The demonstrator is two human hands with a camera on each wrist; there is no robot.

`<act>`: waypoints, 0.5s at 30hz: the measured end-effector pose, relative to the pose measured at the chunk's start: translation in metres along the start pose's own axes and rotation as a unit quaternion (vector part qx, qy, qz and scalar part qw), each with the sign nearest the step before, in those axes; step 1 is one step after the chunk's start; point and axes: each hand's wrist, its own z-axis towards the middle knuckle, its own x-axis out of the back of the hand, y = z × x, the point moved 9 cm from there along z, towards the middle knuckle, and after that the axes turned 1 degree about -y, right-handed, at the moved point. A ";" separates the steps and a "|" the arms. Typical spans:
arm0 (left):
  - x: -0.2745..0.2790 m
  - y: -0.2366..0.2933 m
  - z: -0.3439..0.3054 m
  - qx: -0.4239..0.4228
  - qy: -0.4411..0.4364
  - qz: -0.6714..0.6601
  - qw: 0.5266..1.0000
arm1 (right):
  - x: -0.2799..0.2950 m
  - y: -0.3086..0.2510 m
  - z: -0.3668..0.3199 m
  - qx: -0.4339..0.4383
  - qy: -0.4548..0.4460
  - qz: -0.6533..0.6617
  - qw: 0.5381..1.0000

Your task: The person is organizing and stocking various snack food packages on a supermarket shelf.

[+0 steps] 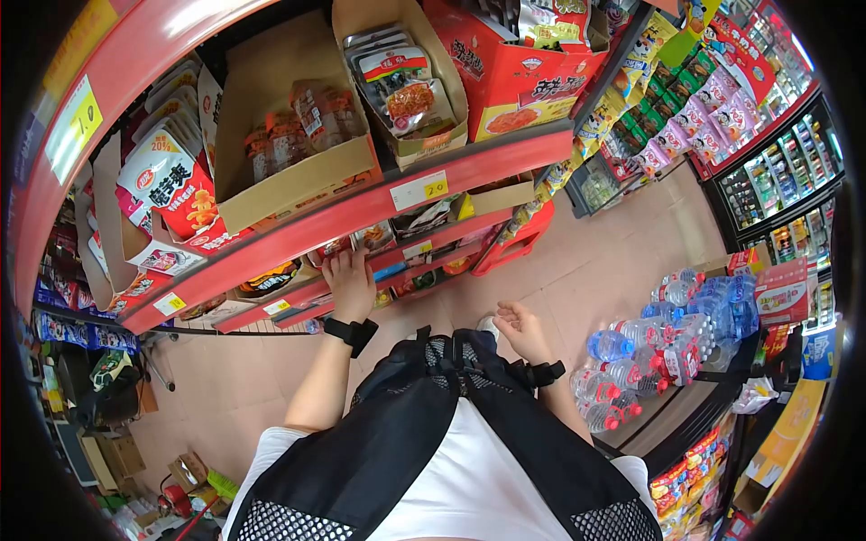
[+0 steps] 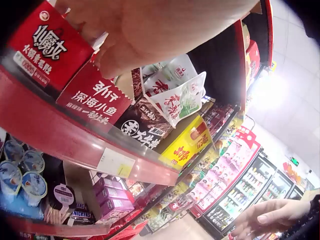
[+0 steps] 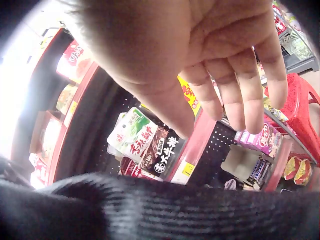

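My left hand (image 1: 350, 284) reaches to the lower shelf, its fingers extended over small red snack packets (image 1: 336, 246). In the left wrist view that hand (image 2: 165, 30) covers the top of a red cardboard box (image 2: 95, 97) with white lettering, and its fingertips are partly hidden there. A dark box (image 2: 145, 127) holding white-and-green snack pouches (image 2: 182, 97) stands beside it. My right hand (image 1: 526, 331) hangs away from the shelf with loosely bent fingers and holds nothing; the right wrist view shows its palm (image 3: 220, 65) in front of the shelf.
Above the left hand runs the upper shelf's red edge (image 1: 419, 185), with open cartons (image 1: 298, 54) of snacks on it. A red plastic stool (image 1: 519, 243) stands at the shelf's end. Bottled water packs (image 1: 645, 338) are stacked on the right, and drink fridges (image 1: 776, 180) line the back.
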 end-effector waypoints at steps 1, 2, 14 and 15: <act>-0.002 0.001 -0.001 -0.004 -0.003 0.006 1.000 | -0.001 0.001 0.001 -0.003 -0.004 -0.002 1.000; -0.003 0.001 -0.003 -0.008 -0.006 0.013 1.000 | -0.002 0.001 0.001 -0.001 -0.007 -0.009 1.000; -0.005 0.008 -0.015 -0.012 -0.008 -0.001 1.000 | -0.017 -0.027 0.014 0.033 -0.047 -0.083 0.995; -0.003 0.008 -0.015 -0.013 -0.006 -0.006 1.000 | -0.019 -0.029 0.015 0.048 -0.047 -0.084 0.994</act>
